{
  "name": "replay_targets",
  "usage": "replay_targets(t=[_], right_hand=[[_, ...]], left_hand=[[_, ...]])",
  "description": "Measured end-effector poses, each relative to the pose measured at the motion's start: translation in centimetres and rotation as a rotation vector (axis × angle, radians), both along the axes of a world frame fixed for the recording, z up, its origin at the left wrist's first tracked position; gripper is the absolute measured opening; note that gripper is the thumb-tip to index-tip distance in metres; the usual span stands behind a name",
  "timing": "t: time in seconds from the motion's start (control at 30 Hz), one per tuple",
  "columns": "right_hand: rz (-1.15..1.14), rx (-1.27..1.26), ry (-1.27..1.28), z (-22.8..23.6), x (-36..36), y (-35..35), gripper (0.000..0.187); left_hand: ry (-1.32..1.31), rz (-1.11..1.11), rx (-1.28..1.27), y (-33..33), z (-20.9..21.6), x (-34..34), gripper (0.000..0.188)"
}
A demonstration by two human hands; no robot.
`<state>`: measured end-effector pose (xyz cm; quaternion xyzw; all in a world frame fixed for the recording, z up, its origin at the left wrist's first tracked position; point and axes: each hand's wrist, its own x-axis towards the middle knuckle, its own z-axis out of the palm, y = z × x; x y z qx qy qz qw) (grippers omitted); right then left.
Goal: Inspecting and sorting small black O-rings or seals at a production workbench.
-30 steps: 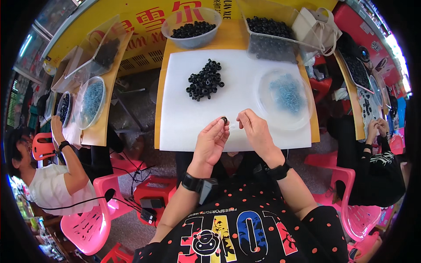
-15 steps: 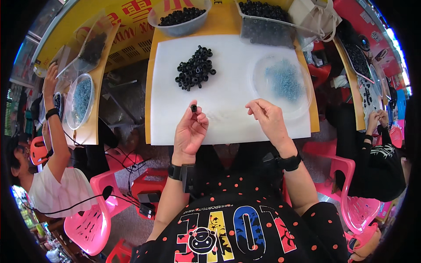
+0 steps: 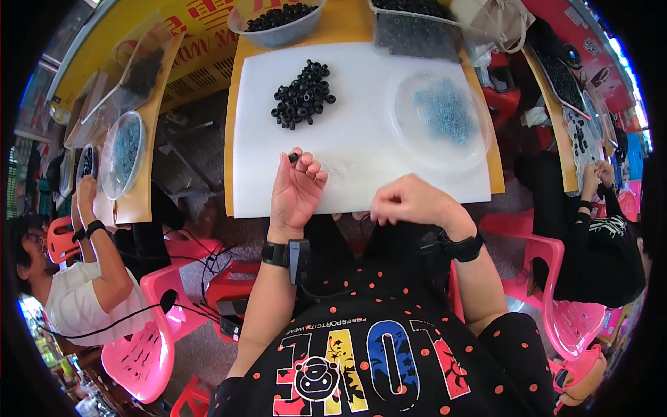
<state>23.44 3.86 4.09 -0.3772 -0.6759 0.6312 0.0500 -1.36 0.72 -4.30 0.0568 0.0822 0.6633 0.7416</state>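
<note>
My left hand (image 3: 297, 193) is raised palm-up over the near part of the white board (image 3: 361, 83), pinching a small black ring-shaped piece (image 3: 294, 158) between thumb and fingertip. To its right, at the board's near edge, my right hand (image 3: 420, 207) has its fingers curled together; what they hold, if anything, is hidden. A loose pile of similar black pieces (image 3: 303, 95) lies on the board beyond my left hand. Right of the pile sits a round clear tray (image 3: 406, 142) with tiny pale-blue pieces (image 3: 448, 112) spread in it.
At the far edge stand a clear bowl (image 3: 288, 33) and a clear box (image 3: 417, 45), both with black pieces. People sit at side tables: one in a white shirt (image 3: 94, 302) at left, one in black (image 3: 590, 264) at right. Pink chairs (image 3: 149, 351) flank me.
My right hand has moved left and nearer, down to the board's near edge. My left hand has tilted the black piece. The person at left has lowered a raised arm.
</note>
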Motion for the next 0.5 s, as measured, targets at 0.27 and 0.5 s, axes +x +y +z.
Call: replay_targets(t=[0.27,0.5], right_hand=[[0.442,0.097,-0.396,-1.8,1.4,-3.9,0.029],[0.360,0.288,-0.257,-0.1,1.8,-4.8,0.024]], left_hand=[[0.031,0.010,0.031,-0.3,-0.1,0.0,0.033],[0.076,0.028,-0.013,-0.7,-0.4,-0.1,0.023]])
